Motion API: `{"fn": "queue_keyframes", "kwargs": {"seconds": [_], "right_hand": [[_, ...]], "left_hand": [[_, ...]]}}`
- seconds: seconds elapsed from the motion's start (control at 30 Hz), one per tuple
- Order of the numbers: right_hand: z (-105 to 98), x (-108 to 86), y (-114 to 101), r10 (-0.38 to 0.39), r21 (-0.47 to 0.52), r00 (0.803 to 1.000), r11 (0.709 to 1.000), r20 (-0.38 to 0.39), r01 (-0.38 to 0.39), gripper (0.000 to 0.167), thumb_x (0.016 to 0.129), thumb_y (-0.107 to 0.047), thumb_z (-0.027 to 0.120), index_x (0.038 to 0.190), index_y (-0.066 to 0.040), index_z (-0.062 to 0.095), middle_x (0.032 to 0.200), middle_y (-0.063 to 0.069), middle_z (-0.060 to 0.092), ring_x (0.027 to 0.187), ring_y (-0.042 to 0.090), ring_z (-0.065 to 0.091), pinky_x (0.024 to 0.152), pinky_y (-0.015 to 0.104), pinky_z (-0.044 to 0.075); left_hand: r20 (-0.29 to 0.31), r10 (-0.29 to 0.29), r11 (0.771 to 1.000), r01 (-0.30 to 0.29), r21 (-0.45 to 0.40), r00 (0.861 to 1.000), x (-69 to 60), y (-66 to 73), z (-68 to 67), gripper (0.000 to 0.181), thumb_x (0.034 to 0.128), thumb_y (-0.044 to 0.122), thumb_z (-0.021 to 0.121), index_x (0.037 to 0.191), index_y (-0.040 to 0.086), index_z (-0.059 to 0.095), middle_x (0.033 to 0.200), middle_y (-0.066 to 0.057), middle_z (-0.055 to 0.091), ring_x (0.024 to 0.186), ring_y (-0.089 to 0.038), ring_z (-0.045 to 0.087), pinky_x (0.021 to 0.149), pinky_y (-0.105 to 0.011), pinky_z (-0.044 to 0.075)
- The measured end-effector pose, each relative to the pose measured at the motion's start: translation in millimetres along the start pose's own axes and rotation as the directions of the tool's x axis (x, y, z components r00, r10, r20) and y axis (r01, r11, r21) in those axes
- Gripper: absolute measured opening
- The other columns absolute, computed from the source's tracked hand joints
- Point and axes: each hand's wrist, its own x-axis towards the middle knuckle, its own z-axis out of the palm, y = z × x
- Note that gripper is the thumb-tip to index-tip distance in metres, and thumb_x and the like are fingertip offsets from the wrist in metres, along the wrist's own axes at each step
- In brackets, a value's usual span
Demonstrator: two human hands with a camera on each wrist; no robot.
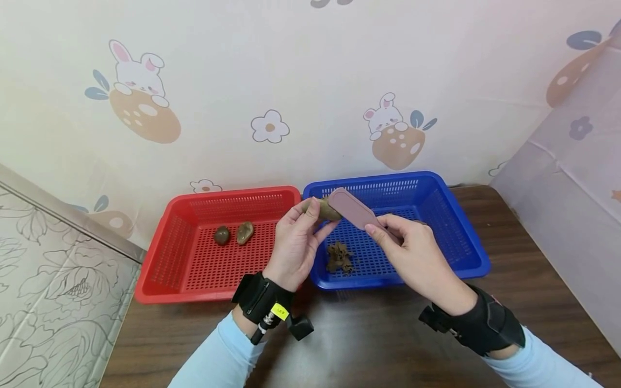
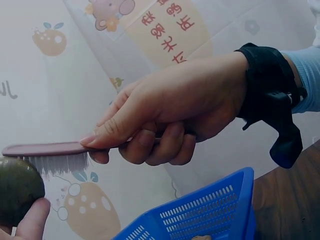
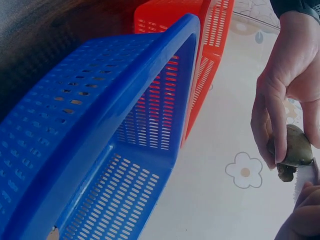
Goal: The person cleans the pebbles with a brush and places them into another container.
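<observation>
Brushing seems midway above the blue plastic basket (image 1: 368,282): left hand (image 1: 298,242) grips a smooth olive stone (image 1: 328,212), right hand (image 1: 414,250) a mauve bristle brush (image 1: 353,208); the basket's knobbly brown lump (image 1: 338,257) perhaps remains.

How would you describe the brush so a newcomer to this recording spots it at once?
In the head view, find the blue basket, right of the red basket. Overlapping it in that view, the right hand grips the brush against a greenish-brown object in the left hand. Unlike that rounded object, the brush is flat-backed and mauve, with pale bristles.
</observation>
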Motion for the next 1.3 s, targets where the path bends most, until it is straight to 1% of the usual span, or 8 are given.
{"fn": "queue_keyframes", "kwargs": {"seconds": [0.13, 0.37, 0.67, 0.83, 0.97, 1.07, 1.2, 1.3], "right_hand": [[0, -0.5, -1, -0.001, 0.003, 1.0, 1.0, 0.003, 0.001, 0.037, 0.093, -0.048, 0.05, 0.114, -0.021, 0.062, 0.072, 0.001, 0.056, 0.055, 0.013, 0.046, 0.041, 0.025, 0.034], [1, -0.8, 1, -0.016, -0.018, 1.0, 1.0, -0.009, 0.016, 0.036, 0.093, -0.047, 0.05, 0.113, -0.021, 0.062, 0.068, -0.001, 0.052, 0.053, 0.012, 0.045, 0.04, 0.025, 0.033], [4, -2.6, 5, 0.002, -0.09, 0.999, 0.996, 0.034, 0.001, 0.035, 0.092, -0.051, 0.048, 0.109, -0.024, 0.063, 0.069, 0.0, 0.051, 0.054, 0.012, 0.045, 0.041, 0.024, 0.033], [2, -1.5, 3, -0.034, -0.162, 0.999, 0.986, 0.008, 0.035, 0.033, 0.092, -0.049, 0.049, 0.105, -0.023, 0.064, 0.065, -0.001, 0.049, 0.049, 0.011, 0.044, 0.039, 0.023, 0.032], [-1, -1.7, 5, -0.015, -0.2, 1.0, 0.98, 0.016, 0.018, 0.036, 0.092, -0.05, 0.049, 0.105, -0.02, 0.065, 0.062, -0.001, 0.047, 0.047, 0.011, 0.043, 0.038, 0.023, 0.031], [-5, -2.4, 6, 0.001, -0.188, 1.0, 0.982, 0.017, 0.003, 0.037, 0.092, -0.05, 0.05, 0.106, -0.02, 0.065, 0.061, 0.0, 0.047, 0.047, 0.011, 0.042, 0.037, 0.023, 0.03], [-10, -2.8, 6, -0.005, -0.139, 1.0, 0.99, 0.004, 0.006, 0.035, 0.092, -0.049, 0.051, 0.107, -0.021, 0.065, 0.064, 0.0, 0.05, 0.05, 0.012, 0.044, 0.038, 0.024, 0.032], [-10, -2.5, 4, -0.014, -0.128, 1.0, 0.992, 0.001, 0.014, 0.034, 0.092, -0.048, 0.052, 0.108, -0.021, 0.065, 0.066, 0.0, 0.051, 0.051, 0.012, 0.046, 0.039, 0.024, 0.033]], "left_hand": [[-0.003, 0.004, 1.0, -0.004, -0.01, 1.0, 0.9, -0.7, -0.4, 0.037, 0.0872, 0.028, 0.064, 0.116, 0.008, 0.057, 0.124, -0.012, 0.058, 0.121, -0.026, 0.055, 0.095, -0.04, 0.05], [0.065, -0.014, 1.0, 0.013, 0.012, 0.998, -0.3, 0.5, -0.1, 0.042, 0.0937, 0.031, 0.054, 0.134, 0.019, 0.05, 0.137, -0.008, 0.05, 0.128, -0.021, 0.049, 0.099, -0.041, 0.046], [0.13, -0.075, 0.997, 0.078, -0.014, 0.989, -1.7, 4.2, 0.3, 0.045, 0.0983, 0.003, 0.035, 0.142, 0.005, 0.028, 0.145, -0.015, 0.032, 0.135, -0.023, 0.039, 0.113, -0.038, 0.031], [0.177, -0.134, 0.99, 0.125, 0.063, 0.975, -3.6, 6.0, -5.3, 0.049, 0.0985, 0.003, 0.04, 0.144, 0.008, 0.024, 0.147, -0.014, 0.031, 0.135, -0.024, 0.038, 0.112, -0.039, 0.03], [0.168, -0.212, 0.972, 0.189, 0.142, 0.963, -5.5, 6.4, -7.6, 0.051, 0.0963, 0.004, 0.047, 0.142, 0.01, 0.025, 0.145, -0.013, 0.034, 0.133, -0.025, 0.041, 0.11, -0.042, 0.032], [0.171, -0.248, 0.964, 0.226, 0.141, 0.953, -6.3, 6.3, -6.6, 0.052, 0.0954, 0.004, 0.049, 0.14, 0.01, 0.024, 0.143, -0.014, 0.037, 0.131, -0.026, 0.044, 0.106, -0.043, 0.037], [0.201, -0.25, 0.966, 0.23, 0.116, 0.947, -6.3, 7.5, -5.3, 0.052, 0.0945, 0.005, 0.051, 0.14, 0.009, 0.025, 0.142, -0.014, 0.04, 0.128, -0.029, 0.048, 0.099, -0.042, 0.045], [0.215, -0.231, 0.968, 0.203, 0.147, 0.949, -6.3, 8.8, -5.6, 0.05, 0.0939, 0.006, 0.053, 0.138, 0.008, 0.029, 0.14, -0.014, 0.043, 0.127, -0.03, 0.049, 0.097, -0.041, 0.046]]}}
